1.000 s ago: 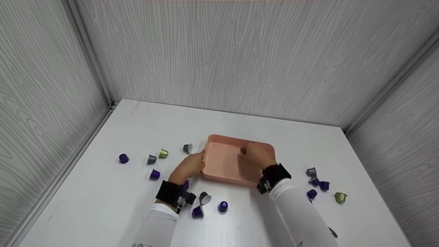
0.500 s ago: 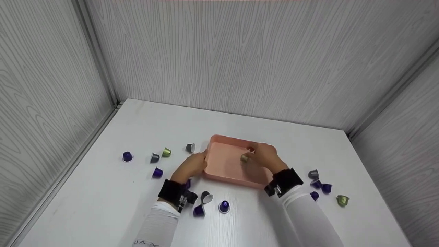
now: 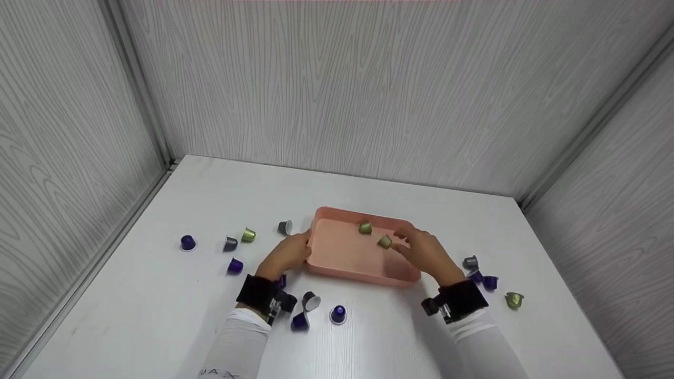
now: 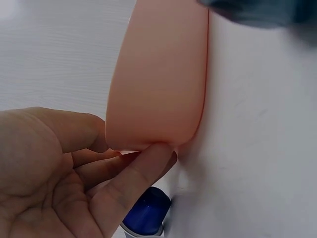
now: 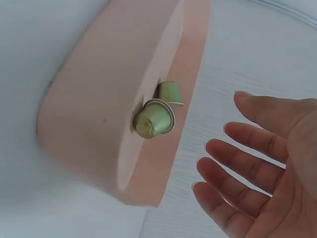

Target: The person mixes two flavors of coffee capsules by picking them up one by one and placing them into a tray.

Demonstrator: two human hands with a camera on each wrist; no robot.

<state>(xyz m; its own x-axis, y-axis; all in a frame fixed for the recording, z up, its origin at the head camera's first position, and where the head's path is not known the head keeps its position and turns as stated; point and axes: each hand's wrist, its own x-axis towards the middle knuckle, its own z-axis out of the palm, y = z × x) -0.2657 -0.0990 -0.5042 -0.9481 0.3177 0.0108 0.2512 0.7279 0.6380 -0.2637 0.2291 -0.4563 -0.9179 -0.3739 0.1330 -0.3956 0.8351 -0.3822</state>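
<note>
The left hand (image 3: pixel 290 252) grips the left end of a shallow pink tray (image 3: pixel 337 271). In the left wrist view, its thumb and fingers (image 4: pixel 143 171) are at the tray's end wall (image 4: pixel 153 99). Inside the tray lie two green coffee capsules, one farther back (image 3: pixel 365 227) and one nearer the right hand (image 3: pixel 385 241). The right hand (image 3: pixel 424 252) is over the tray's right side, fingers spread and holding nothing. The right wrist view shows both capsules, the front capsule (image 5: pixel 153 119) apart from the right hand's fingertips (image 5: pixel 203 163).
Several purple, grey and green capsules lie left of the tray, among them a green capsule (image 3: pixel 248 235). In front of it stands a purple capsule (image 3: pixel 338 314) beside a grey capsule (image 3: pixel 311 301). More lie at right, including another green capsule (image 3: pixel 514 300). Panels enclose the white table (image 3: pixel 237 184).
The right hand has let go of green capsules in the tray and drawn back to the right, its fingers opening. The left hand has stayed at the tray's left end.
</note>
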